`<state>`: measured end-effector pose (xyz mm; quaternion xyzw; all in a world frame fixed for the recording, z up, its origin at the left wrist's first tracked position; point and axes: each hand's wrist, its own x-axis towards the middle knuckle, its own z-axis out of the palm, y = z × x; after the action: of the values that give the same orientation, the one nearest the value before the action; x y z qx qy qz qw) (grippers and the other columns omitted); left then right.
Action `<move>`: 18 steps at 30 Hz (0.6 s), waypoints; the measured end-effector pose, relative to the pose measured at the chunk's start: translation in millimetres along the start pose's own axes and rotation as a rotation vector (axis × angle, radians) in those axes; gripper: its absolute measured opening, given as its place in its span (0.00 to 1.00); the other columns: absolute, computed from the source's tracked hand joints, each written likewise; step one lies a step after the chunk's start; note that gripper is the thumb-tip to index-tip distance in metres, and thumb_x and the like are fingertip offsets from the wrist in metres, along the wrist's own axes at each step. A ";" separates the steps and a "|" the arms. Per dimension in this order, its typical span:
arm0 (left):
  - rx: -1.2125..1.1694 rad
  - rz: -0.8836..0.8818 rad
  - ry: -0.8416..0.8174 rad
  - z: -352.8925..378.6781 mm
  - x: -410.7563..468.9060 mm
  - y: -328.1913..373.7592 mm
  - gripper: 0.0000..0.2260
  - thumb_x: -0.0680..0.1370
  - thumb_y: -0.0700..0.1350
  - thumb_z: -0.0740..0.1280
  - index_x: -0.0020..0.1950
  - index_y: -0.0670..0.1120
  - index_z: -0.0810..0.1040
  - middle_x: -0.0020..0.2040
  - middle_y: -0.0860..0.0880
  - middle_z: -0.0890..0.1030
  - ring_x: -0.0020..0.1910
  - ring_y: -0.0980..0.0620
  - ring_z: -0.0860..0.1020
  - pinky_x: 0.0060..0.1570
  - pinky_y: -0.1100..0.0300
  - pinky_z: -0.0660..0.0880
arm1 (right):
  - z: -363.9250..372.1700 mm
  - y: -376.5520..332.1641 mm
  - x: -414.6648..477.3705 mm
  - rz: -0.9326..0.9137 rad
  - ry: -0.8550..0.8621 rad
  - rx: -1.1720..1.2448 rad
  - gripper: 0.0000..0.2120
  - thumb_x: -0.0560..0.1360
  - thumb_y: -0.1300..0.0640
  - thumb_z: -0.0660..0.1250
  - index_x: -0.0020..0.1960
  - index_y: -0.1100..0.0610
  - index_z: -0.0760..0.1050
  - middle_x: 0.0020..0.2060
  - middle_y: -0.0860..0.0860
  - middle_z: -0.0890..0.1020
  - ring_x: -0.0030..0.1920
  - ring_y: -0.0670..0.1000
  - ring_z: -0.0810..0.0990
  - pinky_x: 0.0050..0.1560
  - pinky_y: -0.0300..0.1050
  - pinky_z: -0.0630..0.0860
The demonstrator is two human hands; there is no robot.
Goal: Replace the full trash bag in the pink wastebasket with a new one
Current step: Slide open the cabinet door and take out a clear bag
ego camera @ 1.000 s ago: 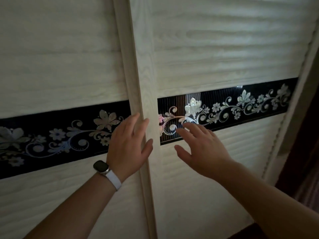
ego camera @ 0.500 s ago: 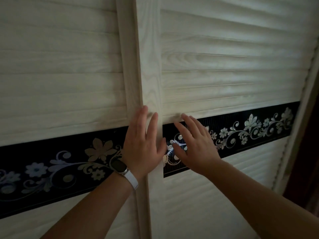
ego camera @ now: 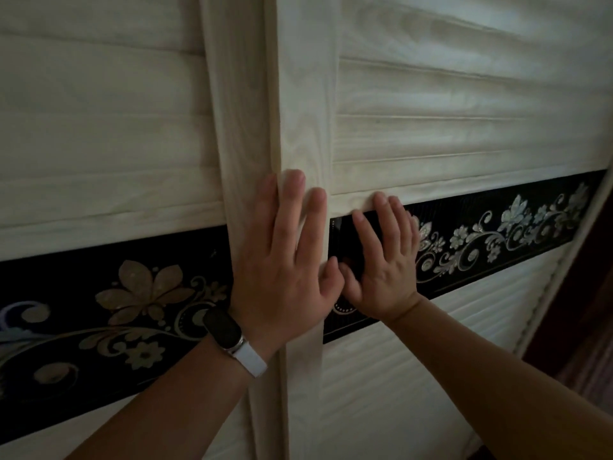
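- My left hand (ego camera: 285, 270) presses flat on the door frame (ego camera: 305, 111), fingers straight and slightly spread.
- My right hand (ego camera: 384, 270), at its 3 o'clock, lies flat on the black floral band (ego camera: 497, 234), with the thumbs just beside each other.
- A watch (ego camera: 225, 330) sits at 7 o'clock of my left hand.
- The pink wastebasket is out of view.

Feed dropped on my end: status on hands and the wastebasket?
Left hand open, flat on door stile. Right hand open, flat on black floral band. Wastebasket not in view.

Left hand (ego camera: 285, 267), right hand (ego camera: 384, 263) flat on door (ego camera: 464, 127)
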<state>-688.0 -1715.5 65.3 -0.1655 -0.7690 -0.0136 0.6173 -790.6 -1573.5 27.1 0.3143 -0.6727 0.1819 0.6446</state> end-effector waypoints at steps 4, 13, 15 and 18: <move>-0.016 0.015 -0.001 12.5 5.5 6.0 0.31 0.72 0.46 0.69 0.71 0.34 0.63 0.72 0.35 0.57 0.73 0.31 0.56 0.74 0.42 0.57 | 2.3 16.7 -3.0 -0.021 0.017 0.001 0.30 0.76 0.40 0.51 0.73 0.54 0.59 0.71 0.62 0.63 0.72 0.64 0.62 0.69 0.64 0.60; -0.026 0.001 -0.011 62.0 27.6 48.4 0.32 0.72 0.45 0.69 0.72 0.36 0.61 0.73 0.36 0.56 0.74 0.31 0.55 0.75 0.45 0.53 | -4.1 84.9 -13.7 -0.008 0.007 -0.013 0.30 0.77 0.40 0.50 0.73 0.54 0.59 0.70 0.63 0.63 0.72 0.64 0.62 0.70 0.63 0.59; -0.027 0.011 -0.012 76.8 33.8 59.0 0.32 0.73 0.46 0.68 0.72 0.36 0.60 0.73 0.36 0.56 0.74 0.31 0.55 0.75 0.44 0.54 | -4.6 104.5 -16.3 -0.012 0.004 -0.027 0.30 0.77 0.39 0.50 0.73 0.54 0.59 0.70 0.63 0.63 0.72 0.63 0.61 0.71 0.63 0.58; -0.040 0.021 -0.010 100.6 42.8 75.0 0.32 0.73 0.46 0.69 0.71 0.36 0.61 0.72 0.36 0.56 0.74 0.31 0.55 0.75 0.43 0.55 | -6.1 134.2 -21.2 -0.007 0.002 -0.023 0.30 0.77 0.39 0.50 0.73 0.54 0.59 0.70 0.62 0.63 0.72 0.63 0.61 0.71 0.62 0.57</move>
<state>-770.5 -1611.9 68.6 -0.1861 -0.7698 -0.0216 0.6101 -874.8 -1466.7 28.4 0.3093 -0.6730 0.1721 0.6495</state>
